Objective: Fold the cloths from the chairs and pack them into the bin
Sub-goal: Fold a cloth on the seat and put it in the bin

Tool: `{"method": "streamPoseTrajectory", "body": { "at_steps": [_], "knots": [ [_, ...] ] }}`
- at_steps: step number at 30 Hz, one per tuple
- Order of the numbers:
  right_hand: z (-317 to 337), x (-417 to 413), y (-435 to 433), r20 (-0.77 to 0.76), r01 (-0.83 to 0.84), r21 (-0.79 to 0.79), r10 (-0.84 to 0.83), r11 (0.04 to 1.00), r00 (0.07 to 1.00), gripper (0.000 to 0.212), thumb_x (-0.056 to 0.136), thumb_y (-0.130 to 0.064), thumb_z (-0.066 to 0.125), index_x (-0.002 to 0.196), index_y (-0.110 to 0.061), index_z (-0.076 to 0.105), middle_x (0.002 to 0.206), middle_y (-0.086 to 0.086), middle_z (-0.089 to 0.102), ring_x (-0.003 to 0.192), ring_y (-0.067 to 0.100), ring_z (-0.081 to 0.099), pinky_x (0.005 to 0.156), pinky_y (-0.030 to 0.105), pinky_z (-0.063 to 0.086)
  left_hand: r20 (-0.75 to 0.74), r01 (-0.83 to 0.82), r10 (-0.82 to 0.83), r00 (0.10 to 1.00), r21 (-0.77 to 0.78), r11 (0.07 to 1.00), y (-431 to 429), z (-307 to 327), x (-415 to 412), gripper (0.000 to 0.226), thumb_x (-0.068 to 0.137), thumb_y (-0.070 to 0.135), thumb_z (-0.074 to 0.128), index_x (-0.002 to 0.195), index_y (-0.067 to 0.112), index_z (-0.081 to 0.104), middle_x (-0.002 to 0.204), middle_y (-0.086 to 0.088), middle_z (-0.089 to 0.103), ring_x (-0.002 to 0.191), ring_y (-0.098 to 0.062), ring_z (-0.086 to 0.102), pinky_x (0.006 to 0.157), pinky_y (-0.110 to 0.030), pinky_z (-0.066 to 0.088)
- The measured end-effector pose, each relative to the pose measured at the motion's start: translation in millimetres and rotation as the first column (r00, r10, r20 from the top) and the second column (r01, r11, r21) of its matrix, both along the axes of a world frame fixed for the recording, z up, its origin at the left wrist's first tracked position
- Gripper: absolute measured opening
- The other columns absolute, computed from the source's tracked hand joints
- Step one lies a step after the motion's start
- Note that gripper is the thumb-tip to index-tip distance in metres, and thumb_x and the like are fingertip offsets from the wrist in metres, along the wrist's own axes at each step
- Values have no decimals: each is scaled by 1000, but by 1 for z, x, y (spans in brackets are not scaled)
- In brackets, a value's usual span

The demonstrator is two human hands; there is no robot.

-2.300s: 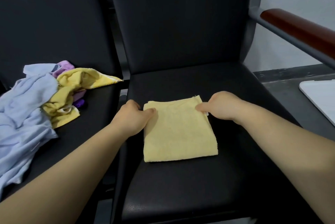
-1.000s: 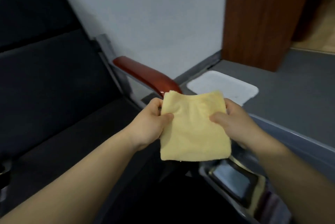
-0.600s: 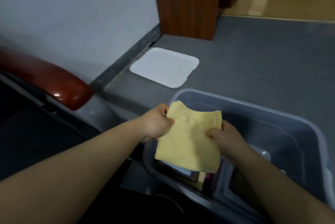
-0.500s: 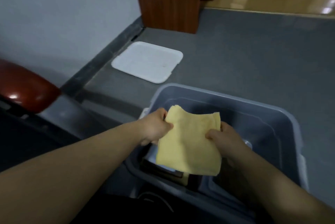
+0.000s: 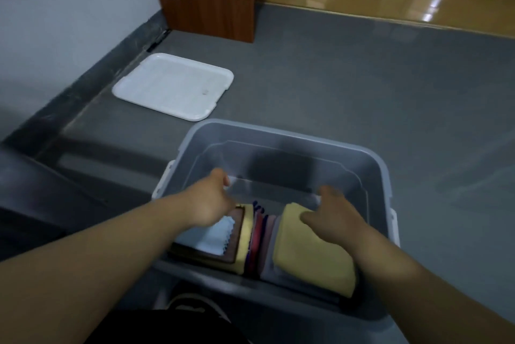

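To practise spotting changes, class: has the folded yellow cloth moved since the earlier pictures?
Yes. The folded yellow cloth went down: earlier it was held above the rim of the grey plastic bin; now it lies inside, on the right side.

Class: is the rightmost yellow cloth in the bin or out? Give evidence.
In. The yellow cloth lies folded within the bin walls, beside other folded cloths.

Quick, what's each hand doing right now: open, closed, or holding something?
Left hand: open, loosely curled, holding nothing.
Right hand: open, fingers relaxed over the yellow cloth.
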State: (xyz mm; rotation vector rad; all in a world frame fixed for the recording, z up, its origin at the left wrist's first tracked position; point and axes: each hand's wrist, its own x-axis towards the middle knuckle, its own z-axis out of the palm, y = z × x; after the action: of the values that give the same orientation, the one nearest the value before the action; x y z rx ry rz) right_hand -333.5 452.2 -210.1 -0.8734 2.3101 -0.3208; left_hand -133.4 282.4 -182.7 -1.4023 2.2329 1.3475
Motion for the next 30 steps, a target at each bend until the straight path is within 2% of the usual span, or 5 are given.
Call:
{"method": "streamPoseTrajectory", "body": {
  "at_steps": [3,7,12,23,30],
  "knots": [
    [15,51,-46,110,-188,-201,213,961,971,48,88,-37,72,130,-22,55,130,-2,54,115,20,58,86,30,43,-76,-81,72,994,-123,989,-12,42,59,29,88,20,71,101,24,45,99,-11,70,73,-21,63,73,-43,55],
    [50,135,-100,164,-344,-423,444,838,881,27,87,-36,77,106,-34,58,94,-14,57,89,10,57,83,26,43,-222,-355,315,923,-170,919,2,95,154,30,90,10,72,104,22,48,92,-4,73,79,-33,69,75,-51,59],
    [118,262,-140,146,-542,-569,725,618,674,24,87,-33,76,106,-36,61,88,-20,57,81,3,59,78,23,45,-244,-605,553,796,-356,713,53,143,299,32,92,20,72,110,34,50,104,7,70,87,-10,70,80,-43,60],
    [197,558,-95,-32,-859,-512,999,15,37,23,91,-35,72,113,-34,63,104,-19,57,93,7,60,74,24,51,-277,-805,863,423,-552,218,226,168,551,37,86,21,79,114,26,55,97,10,69,79,1,66,77,-24,51],
    [192,709,-40,-76,-876,-452,986,-169,-152,19,85,-30,71,102,-36,63,107,-16,62,96,8,62,85,30,56,-327,-834,943,61,-536,-132,335,163,664,22,88,19,74,100,30,60,94,8,71,76,-7,68,64,-19,50]
  ]
}}
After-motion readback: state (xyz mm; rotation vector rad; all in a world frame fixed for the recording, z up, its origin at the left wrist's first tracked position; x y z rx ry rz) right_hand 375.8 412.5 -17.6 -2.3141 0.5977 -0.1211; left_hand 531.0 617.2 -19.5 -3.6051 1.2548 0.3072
